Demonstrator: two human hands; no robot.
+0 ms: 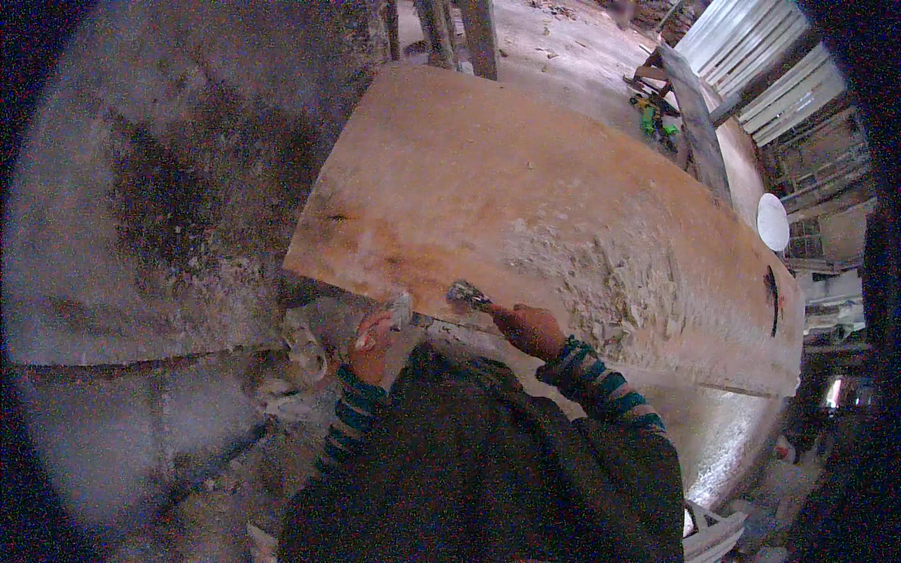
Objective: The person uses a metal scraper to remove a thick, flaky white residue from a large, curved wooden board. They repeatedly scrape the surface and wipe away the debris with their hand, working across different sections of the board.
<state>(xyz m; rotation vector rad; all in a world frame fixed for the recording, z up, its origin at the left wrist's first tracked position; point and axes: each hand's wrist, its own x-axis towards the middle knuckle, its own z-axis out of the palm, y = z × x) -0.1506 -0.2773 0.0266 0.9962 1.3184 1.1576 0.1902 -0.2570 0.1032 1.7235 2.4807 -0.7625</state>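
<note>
OK, your L hand [371,342] has fingers round a whitish pc [402,308], nr edge of board [432,150]. R hand [531,330] grips a dark tool [466,295].

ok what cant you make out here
All in the head view:
- pale piece in the left hand: too grainy to identify
- dark tool in the right hand: handle end covered by that hand
- green thing beyond the board: too small to name
- wooden posts: cut off by the upper edge

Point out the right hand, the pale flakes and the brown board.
Right hand [528,330]: head view, middle of the hand.
Pale flakes [617,293]: head view, middle of the scatter.
Brown board [441,141]: head view, bare stretch toward its far end.
</note>
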